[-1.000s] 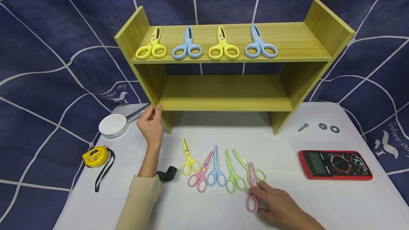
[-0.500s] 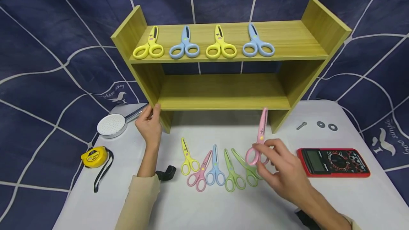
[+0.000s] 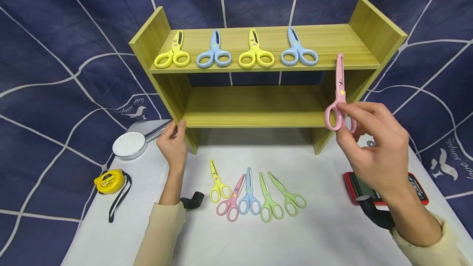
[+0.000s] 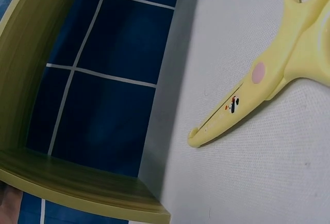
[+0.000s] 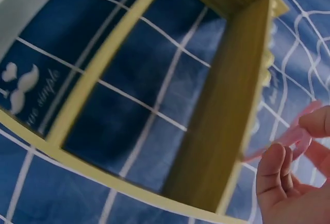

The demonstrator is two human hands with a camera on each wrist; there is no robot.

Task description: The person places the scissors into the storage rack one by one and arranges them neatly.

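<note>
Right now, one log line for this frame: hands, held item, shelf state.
right hand: pinches pink scissors, blades up, beside shelf | left hand: grips shelf's left leg | top shelf: four scissors | table: five scissors

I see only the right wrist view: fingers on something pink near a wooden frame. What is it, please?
Observer: The right hand pinches pink scissors by the handle loops, blades pointing up, in front of the right end of the shelf.
Operator: Where is the other hand?
Observer: The left hand grips the shelf's left side panel, low at the front.
Operator: What lies below my wrist?
Observer: A red multimeter on the white table, partly hidden by the wrist.
</note>
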